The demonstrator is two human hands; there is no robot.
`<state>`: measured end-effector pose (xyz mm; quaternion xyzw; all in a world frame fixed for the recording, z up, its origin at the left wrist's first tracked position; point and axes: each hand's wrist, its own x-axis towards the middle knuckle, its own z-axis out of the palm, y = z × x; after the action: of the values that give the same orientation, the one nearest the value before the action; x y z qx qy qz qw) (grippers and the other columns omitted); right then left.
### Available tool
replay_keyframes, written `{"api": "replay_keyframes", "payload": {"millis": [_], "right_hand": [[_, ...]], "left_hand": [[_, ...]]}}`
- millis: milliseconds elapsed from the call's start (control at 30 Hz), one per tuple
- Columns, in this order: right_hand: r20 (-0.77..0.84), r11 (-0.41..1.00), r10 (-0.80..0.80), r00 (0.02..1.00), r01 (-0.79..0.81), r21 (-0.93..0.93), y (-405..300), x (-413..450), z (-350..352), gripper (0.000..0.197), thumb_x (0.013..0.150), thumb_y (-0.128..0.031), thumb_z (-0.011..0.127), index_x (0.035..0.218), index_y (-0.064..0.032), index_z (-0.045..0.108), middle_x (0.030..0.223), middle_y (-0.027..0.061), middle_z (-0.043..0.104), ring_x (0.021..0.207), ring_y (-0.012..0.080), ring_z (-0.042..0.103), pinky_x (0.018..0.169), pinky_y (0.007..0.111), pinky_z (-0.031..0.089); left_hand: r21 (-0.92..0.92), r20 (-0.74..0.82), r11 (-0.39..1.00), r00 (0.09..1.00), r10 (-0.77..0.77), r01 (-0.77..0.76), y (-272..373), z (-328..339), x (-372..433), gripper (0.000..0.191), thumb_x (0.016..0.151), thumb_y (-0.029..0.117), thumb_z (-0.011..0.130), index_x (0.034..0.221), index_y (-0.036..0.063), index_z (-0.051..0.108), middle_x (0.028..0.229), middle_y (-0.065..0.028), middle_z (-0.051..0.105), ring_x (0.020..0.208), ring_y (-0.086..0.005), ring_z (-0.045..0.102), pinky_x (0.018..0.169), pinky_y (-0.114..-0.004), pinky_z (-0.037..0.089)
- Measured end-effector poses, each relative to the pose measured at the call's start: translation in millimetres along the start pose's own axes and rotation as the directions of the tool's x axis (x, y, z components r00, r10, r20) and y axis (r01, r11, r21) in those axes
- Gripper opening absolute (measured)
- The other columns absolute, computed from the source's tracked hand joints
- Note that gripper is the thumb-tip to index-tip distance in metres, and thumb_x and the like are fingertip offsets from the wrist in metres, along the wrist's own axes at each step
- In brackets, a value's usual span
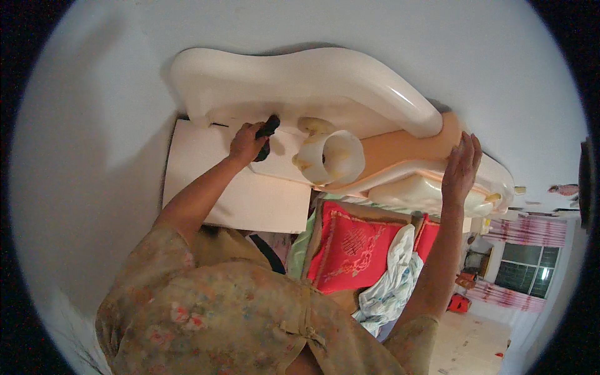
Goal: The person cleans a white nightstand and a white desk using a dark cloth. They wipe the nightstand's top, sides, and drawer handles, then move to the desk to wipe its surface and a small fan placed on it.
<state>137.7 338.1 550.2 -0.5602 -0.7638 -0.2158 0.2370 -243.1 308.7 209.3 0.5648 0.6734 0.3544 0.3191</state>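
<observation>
My left hand [246, 144] is closed around a dark, bunched item [268, 131], probably a cloth, above the pale nightstand-like top [201, 173]. To its right, a lamp with a round white shade [344, 157] juts from the headboard panel. My right hand [461, 168] rests with fingers extended near the top edge of the headboard's orange padded part [422, 145], and holds nothing visible. The glossy cream headboard frame [300, 70] curves along the wall above both hands.
Below the headboard lie a red embroidered pillow [351, 248] and a crumpled white patterned cloth [393, 281] on the bed. A pale wall [93, 187] stands at the left. Farther off at the right are a window [529, 267] and pink curtains [525, 230].
</observation>
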Motion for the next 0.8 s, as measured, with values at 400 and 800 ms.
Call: {"api": "replay_keyframes", "payload": {"millis": [400,800], "right_hand": [[-0.119,0.993,-0.018,0.993,0.032,0.116,13.8,23.5,28.1,0.026,0.094,-0.023,0.055,0.114,-0.0063,0.059,0.126,0.0174,0.054,0.119,0.0361,0.051,0.099,0.046,0.043],[-0.150,0.992,-0.027,0.988,0.045,0.116,19.2,19.8,28.2,0.025,0.093,-0.022,0.057,0.113,-0.0066,0.061,0.126,0.0169,0.055,0.118,0.0352,0.052,0.099,0.046,0.043]], "left_hand": [[0.405,0.044,0.889,0.976,0.215,-0.214,-27.5,89.8,25.2,0.037,0.083,0.025,0.067,0.118,0.0162,0.064,0.122,-0.0132,0.059,0.113,-0.0323,0.056,0.095,-0.047,0.046],[0.638,0.251,0.710,0.952,0.174,-0.298,-53.4,48.3,-61.6,0.053,0.078,0.017,0.068,0.130,0.0161,0.055,0.131,-0.0117,0.054,0.110,-0.0364,0.055,0.099,-0.053,0.042]]}}
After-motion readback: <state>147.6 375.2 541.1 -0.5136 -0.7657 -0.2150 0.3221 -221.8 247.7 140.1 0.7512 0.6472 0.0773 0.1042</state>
